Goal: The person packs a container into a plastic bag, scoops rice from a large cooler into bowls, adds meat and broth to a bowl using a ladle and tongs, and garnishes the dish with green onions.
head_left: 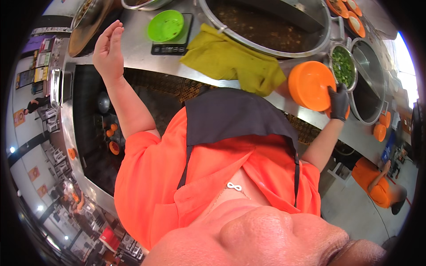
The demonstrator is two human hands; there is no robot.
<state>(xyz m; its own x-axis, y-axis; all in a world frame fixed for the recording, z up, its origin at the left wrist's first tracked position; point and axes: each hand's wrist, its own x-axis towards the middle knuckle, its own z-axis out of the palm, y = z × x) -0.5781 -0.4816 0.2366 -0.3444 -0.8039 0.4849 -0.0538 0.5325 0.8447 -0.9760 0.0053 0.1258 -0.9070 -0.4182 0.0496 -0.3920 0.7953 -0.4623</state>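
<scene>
My left hand [109, 55], bare, is raised at the left near the steel counter's edge, holding nothing, its fingers extended. At the right, my right hand [338, 101] in a black glove grips the rim of an orange bowl [311, 85]; more orange shows beneath the hand. Close by that hand is a metal bowl of chopped green herbs [342, 65]. A green bowl [165, 26] with dark bits in it sits on a black digital kitchen scale [169, 49]. Beside the scale a yellow-green cloth [229, 58] lies crumpled, partly hanging over the counter's edge.
A large metal pot of brown broth [266, 30], with a divider, stands beyond the cloth. Another divided pot [367, 79] is at the right, past the herbs. Orange dishes [356, 25] are at the top right. A person in orange [374, 181] is at the lower right.
</scene>
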